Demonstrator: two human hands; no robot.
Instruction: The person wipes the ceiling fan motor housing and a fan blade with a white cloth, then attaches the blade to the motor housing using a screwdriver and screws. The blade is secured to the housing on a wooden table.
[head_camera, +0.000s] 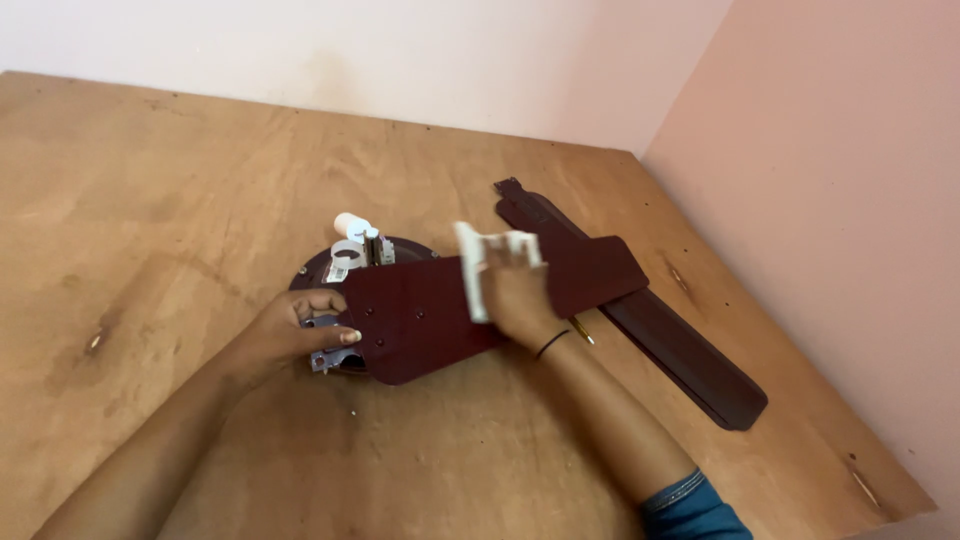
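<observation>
Left hand (300, 330) pinches the screw-holed root of a dark maroon, flat, stiff fan blade (480, 300) over the round motor housing (345, 268) on the plywood worktop (150, 200), right hand (515, 295) grips a white rag (490, 262) mid-blade; probably light, slick, its long axis running up-right.

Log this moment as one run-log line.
left hand: grips fan blade root at motor hub | right hand: holds white cloth on blade | spare blade: flat on wooden board
</observation>
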